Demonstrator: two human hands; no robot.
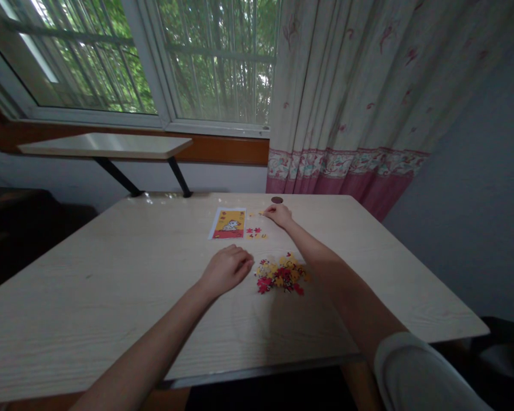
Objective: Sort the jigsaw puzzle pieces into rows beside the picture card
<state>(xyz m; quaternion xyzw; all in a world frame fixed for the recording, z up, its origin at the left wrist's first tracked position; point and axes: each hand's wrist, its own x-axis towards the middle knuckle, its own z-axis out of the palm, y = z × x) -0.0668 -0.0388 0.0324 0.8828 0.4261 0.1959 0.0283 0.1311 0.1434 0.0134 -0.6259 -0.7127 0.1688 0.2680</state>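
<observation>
My left hand (226, 268) rests knuckles-up on the pale wooden table (111, 285), fingers curled under, just left of a heap of red and yellow puzzle pieces (280, 275). My right hand (278, 214) reaches far across the table, its fingers pinched over a small yellow piece near the back edge. A picture card (228, 223) with an orange and red drawing lies left of that hand. A few joined pieces (256, 233) lie between the card and my right forearm.
A small dark round object (277, 200) sits at the table's far edge. A narrow shelf (105, 144) on black brackets juts out under the window. A flowered curtain (346, 114) hangs at the back right.
</observation>
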